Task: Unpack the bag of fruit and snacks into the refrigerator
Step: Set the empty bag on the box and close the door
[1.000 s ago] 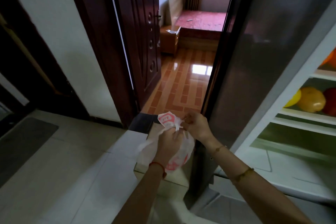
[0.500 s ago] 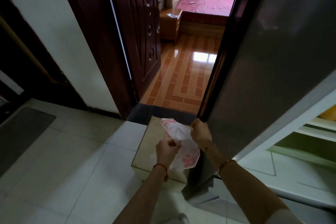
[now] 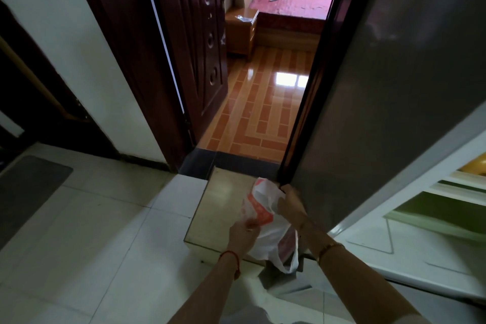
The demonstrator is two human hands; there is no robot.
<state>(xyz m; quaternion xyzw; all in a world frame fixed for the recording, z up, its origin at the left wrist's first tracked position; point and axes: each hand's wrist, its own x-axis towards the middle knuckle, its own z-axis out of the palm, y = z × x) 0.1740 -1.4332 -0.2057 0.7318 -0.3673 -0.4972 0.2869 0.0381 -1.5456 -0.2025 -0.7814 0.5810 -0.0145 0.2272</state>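
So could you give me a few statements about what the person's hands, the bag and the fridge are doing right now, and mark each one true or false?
1. Both hands hold the white and red plastic bag. True: the left hand grips its left side and the right hand its upper right edge.
2. The bag sits on a refrigerator shelf. False: it is over a low box on the floor, outside the refrigerator.
3. The refrigerator door is open. True: shelves show at the right.
4. The refrigerator shelves are bare. False: a yellow item shows at the right edge, too cropped to identify.
5. The wooden room door is shut. False: it stands open onto an orange-tiled room.
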